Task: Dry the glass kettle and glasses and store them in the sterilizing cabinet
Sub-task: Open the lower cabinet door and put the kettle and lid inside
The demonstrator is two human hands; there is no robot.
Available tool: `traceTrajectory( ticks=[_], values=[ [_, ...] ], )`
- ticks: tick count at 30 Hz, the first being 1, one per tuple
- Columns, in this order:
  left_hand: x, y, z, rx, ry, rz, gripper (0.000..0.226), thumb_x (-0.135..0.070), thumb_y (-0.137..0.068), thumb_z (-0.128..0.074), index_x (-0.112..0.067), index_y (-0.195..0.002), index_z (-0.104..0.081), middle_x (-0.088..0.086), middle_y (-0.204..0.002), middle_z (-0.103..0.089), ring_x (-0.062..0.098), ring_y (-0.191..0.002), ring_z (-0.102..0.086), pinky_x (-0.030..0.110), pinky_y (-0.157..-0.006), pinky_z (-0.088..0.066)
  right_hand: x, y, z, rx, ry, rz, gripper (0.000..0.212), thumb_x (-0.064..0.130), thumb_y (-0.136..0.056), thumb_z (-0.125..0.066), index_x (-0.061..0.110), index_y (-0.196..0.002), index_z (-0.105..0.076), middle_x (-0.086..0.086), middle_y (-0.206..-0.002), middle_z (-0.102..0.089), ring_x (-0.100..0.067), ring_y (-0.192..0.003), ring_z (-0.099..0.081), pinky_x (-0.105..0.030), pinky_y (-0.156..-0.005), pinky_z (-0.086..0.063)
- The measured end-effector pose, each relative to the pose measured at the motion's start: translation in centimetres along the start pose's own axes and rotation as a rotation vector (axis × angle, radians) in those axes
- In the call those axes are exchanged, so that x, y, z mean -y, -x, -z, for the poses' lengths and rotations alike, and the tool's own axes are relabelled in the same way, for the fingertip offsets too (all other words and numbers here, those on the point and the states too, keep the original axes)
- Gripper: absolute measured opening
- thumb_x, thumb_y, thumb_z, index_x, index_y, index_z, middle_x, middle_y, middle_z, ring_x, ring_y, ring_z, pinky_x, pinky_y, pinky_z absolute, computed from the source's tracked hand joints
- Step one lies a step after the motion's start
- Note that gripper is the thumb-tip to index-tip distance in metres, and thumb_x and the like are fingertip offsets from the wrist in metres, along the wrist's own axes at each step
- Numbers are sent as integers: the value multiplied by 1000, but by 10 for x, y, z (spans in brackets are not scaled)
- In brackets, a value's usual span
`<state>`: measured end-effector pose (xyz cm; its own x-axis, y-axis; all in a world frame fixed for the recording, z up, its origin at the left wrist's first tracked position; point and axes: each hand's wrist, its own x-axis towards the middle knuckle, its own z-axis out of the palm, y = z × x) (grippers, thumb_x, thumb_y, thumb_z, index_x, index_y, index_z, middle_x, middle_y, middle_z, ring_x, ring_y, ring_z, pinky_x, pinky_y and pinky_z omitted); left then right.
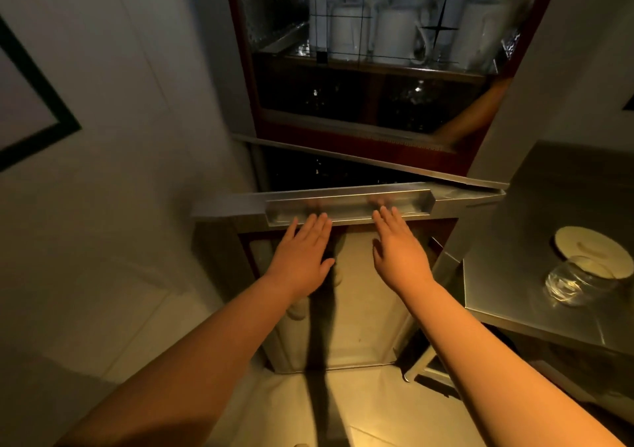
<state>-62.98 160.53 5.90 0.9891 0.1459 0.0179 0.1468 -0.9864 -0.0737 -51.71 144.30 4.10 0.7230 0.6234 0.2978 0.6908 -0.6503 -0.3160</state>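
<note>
The sterilizing cabinet point(360, 144) stands ahead with a red frame and a glass upper door; white mugs point(394, 35) show behind the glass. Its lower door point(240, 203) is slightly ajar, with a long metal handle trough point(346, 204) along its top edge. My left hand point(302, 258) and my right hand point(398, 251) lie flat with straight fingers, fingertips touching the front lip of that handle. A clear glass kettle point(579, 282) lies on its side on the steel counter point(549, 227) at the right.
A round cream lid or plate point(583, 244) sits on the counter behind the kettle. A pale wall with a dark-framed panel point(51, 117) closes the left side. Tiled floor point(308, 405) lies below the cabinet door.
</note>
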Motion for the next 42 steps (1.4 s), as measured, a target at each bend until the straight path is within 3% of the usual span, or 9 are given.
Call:
traceTrajectory(
  ticks=[7,12,18,27,30,36,42],
  values=[
    [9,17,16,-84,30,-155,67,-43,-100,-27,-19,-146,13,0,-154,19,9,-137,21,29,-110,16,40,16,-2,-45,19,36,66,21,-96,-45,13,-151,-10,-10,-158,-6,-21,-146,1,-31,-117,-3],
    [18,16,26,-122,65,-264,66,-41,-100,-28,-17,-147,12,0,-153,19,9,-137,22,27,-109,18,58,17,0,-129,53,15,64,17,-91,-49,13,-149,-21,-8,-157,-15,-20,-145,-1,-35,-117,-7],
    [29,22,26,-78,204,-369,63,-41,-99,-29,-16,-150,0,1,-158,2,11,-144,5,22,-109,8,68,26,-10,-171,67,-115,71,10,-86,-58,19,-148,-26,-3,-156,-21,-15,-143,-4,-34,-112,-5],
    [30,27,40,-123,303,-525,55,-41,-99,-30,-18,-148,-22,-2,-156,-19,8,-142,-15,26,-111,-21,78,43,-5,-258,-20,-245,59,9,-88,-56,23,-142,-37,3,-153,-30,-11,-144,-14,-30,-109,-24],
    [25,32,41,-110,335,-556,52,-39,-99,-32,-20,-147,-26,-4,-155,-22,7,-141,-18,26,-111,-22,76,53,2,-256,-23,-243,56,7,-87,-56,22,-140,-42,3,-151,-34,-11,-143,-17,-32,-110,-29],
    [9,38,43,-86,383,-628,47,-36,-100,-32,-24,-145,-31,-7,-152,-29,4,-139,-22,26,-112,-24,61,77,17,-222,-16,-191,56,9,-86,-59,23,-138,-44,4,-150,-36,-6,-140,-16,-26,-109,-25],
    [-6,40,35,-25,430,-724,46,-34,-100,-33,-31,-145,-28,-14,-152,-26,-5,-138,-14,21,-112,-19,46,102,35,-185,-48,-159,50,12,-88,-52,24,-136,-44,7,-150,-36,-2,-140,-16,-24,-106,-29]
  ],
)
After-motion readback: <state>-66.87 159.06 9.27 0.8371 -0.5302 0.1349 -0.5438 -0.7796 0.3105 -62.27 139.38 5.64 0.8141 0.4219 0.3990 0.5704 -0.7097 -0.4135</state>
